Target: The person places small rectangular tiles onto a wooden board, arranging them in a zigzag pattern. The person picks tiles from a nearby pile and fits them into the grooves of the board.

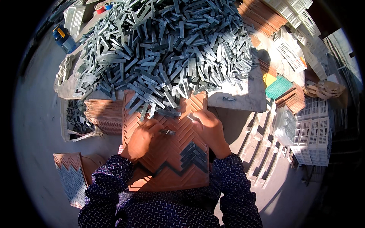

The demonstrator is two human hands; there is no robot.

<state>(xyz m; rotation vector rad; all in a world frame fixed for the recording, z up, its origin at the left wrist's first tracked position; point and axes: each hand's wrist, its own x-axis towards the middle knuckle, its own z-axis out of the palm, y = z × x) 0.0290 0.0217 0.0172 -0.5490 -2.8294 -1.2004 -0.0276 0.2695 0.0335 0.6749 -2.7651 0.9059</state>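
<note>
A reddish-brown tray (pixel 167 184) with herringbone grooves lies in front of me, its far end under the edge of a heap of grey strip tiles (pixel 159 49). Dark strips (pixel 194 156) fill some grooves at its right, and a dark zigzag line runs across its lower part. Over the tray's left half, my left hand (pixel 142 138) is closed, with a small grey strip at its fingertips. Thumb and forefinger of my right hand (pixel 209 131) pinch a pale grey strip (pixel 193 117) above the right half. Its other fingers are partly hidden.
The heap covers a worktable (pixel 243 95). Stacked brown trays (pixel 104 114) and a bin of strips (pixel 78 119) stand at left, above a filled tray (pixel 70 178). A blue bottle (pixel 65 40) stands far left. White crates (pixel 311 133) and a slatted pallet (pixel 260 146) lie at right.
</note>
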